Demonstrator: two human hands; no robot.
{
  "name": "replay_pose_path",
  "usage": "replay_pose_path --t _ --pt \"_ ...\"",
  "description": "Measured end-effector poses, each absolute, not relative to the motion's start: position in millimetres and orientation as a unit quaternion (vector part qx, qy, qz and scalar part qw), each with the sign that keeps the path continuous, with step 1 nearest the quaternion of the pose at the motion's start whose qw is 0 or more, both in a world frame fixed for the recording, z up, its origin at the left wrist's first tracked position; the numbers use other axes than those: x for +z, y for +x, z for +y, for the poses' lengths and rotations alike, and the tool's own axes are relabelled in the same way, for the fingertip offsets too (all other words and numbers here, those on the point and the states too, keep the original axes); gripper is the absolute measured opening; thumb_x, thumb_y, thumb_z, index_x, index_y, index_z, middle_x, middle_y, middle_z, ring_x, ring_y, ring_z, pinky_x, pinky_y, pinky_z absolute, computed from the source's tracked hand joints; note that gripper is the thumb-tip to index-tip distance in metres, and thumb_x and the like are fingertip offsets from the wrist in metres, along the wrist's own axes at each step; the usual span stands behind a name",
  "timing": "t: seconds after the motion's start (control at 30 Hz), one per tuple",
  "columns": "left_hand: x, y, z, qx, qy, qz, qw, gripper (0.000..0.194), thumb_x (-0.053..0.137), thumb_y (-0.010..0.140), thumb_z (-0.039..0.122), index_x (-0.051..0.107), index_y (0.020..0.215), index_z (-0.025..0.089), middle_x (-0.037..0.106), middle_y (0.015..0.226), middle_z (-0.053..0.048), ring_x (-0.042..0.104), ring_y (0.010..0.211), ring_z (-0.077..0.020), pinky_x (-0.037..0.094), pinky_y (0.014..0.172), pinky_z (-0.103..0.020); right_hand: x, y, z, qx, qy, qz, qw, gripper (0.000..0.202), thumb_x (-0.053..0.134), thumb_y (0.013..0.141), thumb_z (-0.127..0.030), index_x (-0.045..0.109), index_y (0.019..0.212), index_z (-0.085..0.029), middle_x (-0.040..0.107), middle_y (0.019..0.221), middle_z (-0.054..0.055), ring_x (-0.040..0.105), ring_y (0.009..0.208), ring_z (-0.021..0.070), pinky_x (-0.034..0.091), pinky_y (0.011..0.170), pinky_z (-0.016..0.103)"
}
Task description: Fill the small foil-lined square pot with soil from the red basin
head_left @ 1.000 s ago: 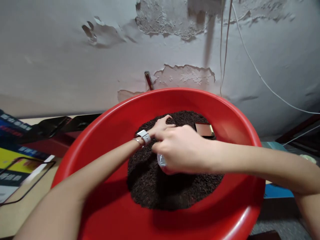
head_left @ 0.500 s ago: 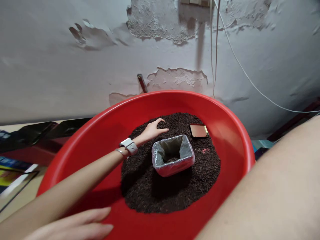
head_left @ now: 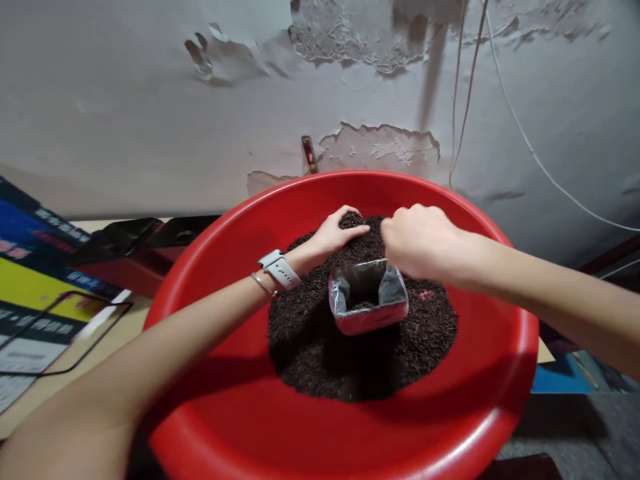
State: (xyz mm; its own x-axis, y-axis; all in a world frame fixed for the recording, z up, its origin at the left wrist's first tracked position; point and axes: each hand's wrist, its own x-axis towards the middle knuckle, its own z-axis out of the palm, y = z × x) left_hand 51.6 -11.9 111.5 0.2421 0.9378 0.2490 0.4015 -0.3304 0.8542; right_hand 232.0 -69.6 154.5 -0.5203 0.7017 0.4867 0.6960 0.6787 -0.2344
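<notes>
Both hands work over the small lined box (head_left: 369, 297): left hand (head_left: 336, 233) cupped on the dark grains (head_left: 320, 347), right hand (head_left: 419, 241) with fingers curled shut — I judge grains may spill past the box, or tip it.

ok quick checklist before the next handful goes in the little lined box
1. Lined box upright in the dark loose tea: ok.
2. Box mouth open, liner folded over rim: ok.
3. Room left inside box: ok, a little at the bottom.
4. Left hand on the heap: ok.
5. Right hand closed above the box's far edge; contents: cannot tell.
6. Tea contained within red basin: ok.
</notes>
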Motion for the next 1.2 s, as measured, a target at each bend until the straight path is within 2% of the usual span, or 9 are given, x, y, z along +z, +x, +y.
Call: replay_pose_path --t 0.07,0.17,0.27,0.33,0.43,0.53,0.67,0.8,1.2 --pt "121.8 58.1 -27.7 0.423 0.672 0.459 0.399 0.039 0.066 0.066 0.043 0.052 0.094 0.02 0.055 0.078 0.002 0.051 0.064 -0.0115 0.044 0.057 -0.023 159.8 241.1 -44.8 -0.015 -0.488 -0.832 0.263 0.011 0.061 0.072 -0.013 0.061 0.062 -0.015 0.053 0.06 0.01 0.058 0.076 0.0271 0.042 0.069 0.04" --pt "123.4 64.6 -53.1 0.443 0.63 0.447 0.455 0.039 0.064 0.069 0.044 0.05 0.098 0.022 0.052 0.077 0.003 0.051 0.063 -0.0108 0.042 0.054 -0.021 152.0 250.4 -20.1 -0.027 -0.59 -0.767 0.253 0.012 0.051 0.071 -0.007 0.06 0.068 -0.014 0.054 0.064 0.011 0.057 0.073 0.0266 0.04 0.068 0.04" --pt "113.7 66.4 -70.6 0.423 0.636 0.422 0.489 0.039 0.063 0.072 0.045 0.048 0.1 0.023 0.052 0.073 0.004 0.051 0.062 -0.0109 0.042 0.054 -0.021 130.4 249.2 -14.4 0.053 -0.531 -0.801 0.27 0.018 0.042 0.071 -0.006 0.057 0.07 -0.016 0.059 0.069 0.008 0.056 0.069 0.0204 0.04 0.069 0.035" --pt "106.7 65.5 -75.3 0.398 0.664 0.408 0.483 0.037 0.063 0.072 0.044 0.049 0.099 0.023 0.054 0.076 0.004 0.052 0.065 -0.0117 0.045 0.06 -0.023 115.9 243.6 -17.1 0.128 -0.472 -0.813 0.317 0.02 0.038 0.072 -0.007 0.055 0.069 -0.017 0.062 0.071 0.005 0.056 0.068 0.0165 0.04 0.07 0.03" --pt "99.1 62.8 -74.8 0.375 0.731 0.383 0.422 0.033 0.064 0.071 0.041 0.052 0.094 0.021 0.058 0.09 0.002 0.055 0.085 -0.0159 0.046 0.079 -0.028 99.5 233.4 -24.0 0.194 -0.448 -0.788 0.376 0.019 0.036 0.074 -0.011 0.054 0.073 -0.017 0.063 0.078 0.005 0.056 0.073 0.0147 0.04 0.071 0.026" --pt "94.0 60.7 -72.2 0.344 0.768 0.368 0.396 0.033 0.064 0.07 0.041 0.052 0.094 0.021 0.06 0.098 0.0 0.055 0.096 -0.0193 0.042 0.089 -0.032 87.8 227.3 -29.5 0.233 -0.444 -0.789 0.355 0.018 0.037 0.077 -0.017 0.054 0.077 -0.017 0.062 0.079 0.003 0.054 0.074 0.0145 0.038 0.07 0.026" --pt "91.1 60.2 -71.5 0.338 0.772 0.364 0.397 0.034 0.062 0.071 0.042 0.052 0.096 0.021 0.062 0.104 -0.001 0.054 0.101 -0.0207 0.038 0.095 -0.034 74.3 225.6 -30.9 0.285 -0.459 -0.781 0.313 0.018 0.036 0.082 -0.019 0.053 0.076 -0.018 0.058 0.074 0.0 0.049 0.07 0.013 0.035 0.067 0.025" --pt "92.3 61.4 -72.0 0.337 0.775 0.352 0.402 0.032 0.061 0.071 0.041 0.052 0.094 0.021 0.062 0.104 -0.001 0.054 0.102 -0.0204 0.037 0.096 -0.033 66.2 224.6 -28.7 0.334 -0.501 -0.735 0.312 0.019 0.037 0.082 -0.019 0.052 0.07 -0.017 0.055 0.068 -0.001 0.047 0.066 0.0122 0.034 0.064 0.024" --pt "89.2 60.8 -69.9 0.339 0.77 0.354 0.409 0.031 0.06 0.075 0.041 0.053 0.098 0.021 0.062 0.111 -0.002 0.054 0.106 -0.0204 0.036 0.099 -0.034 63.1 224.2 -25.1 0.349 -0.492 -0.737 0.304 0.018 0.038 0.08 -0.017 0.051 0.067 -0.017 0.051 0.065 -0.003 0.043 0.063 0.0117 0.031 0.063 0.024"
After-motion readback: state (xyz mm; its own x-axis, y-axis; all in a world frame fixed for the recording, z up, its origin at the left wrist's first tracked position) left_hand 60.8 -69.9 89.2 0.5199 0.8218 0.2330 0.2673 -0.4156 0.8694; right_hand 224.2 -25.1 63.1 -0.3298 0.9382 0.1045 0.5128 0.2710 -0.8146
